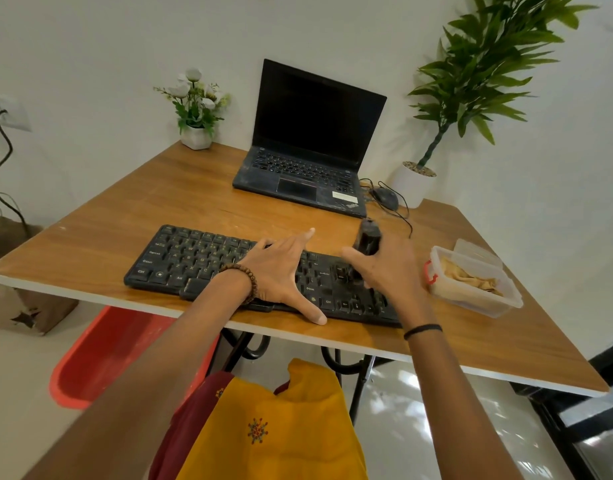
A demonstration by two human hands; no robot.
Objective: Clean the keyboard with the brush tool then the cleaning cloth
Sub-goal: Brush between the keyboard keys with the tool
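Head view, left hand (280, 271) splayed on keyboard (194, 261), right hand (391, 271) gripping brush tool (367, 239)

Matt black plastic keyboard (228, 268), smooth wood-grain table (125, 216) — clear glossy plastic box (471, 292), crumpled tan cloth (471, 277) inside

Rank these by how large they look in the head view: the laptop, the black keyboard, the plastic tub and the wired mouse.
1. The laptop and the keyboard: about alike; the keyboard lies nearer the camera and is partly covered, so unranked.
2. The plastic tub.
3. The mouse, smallest.
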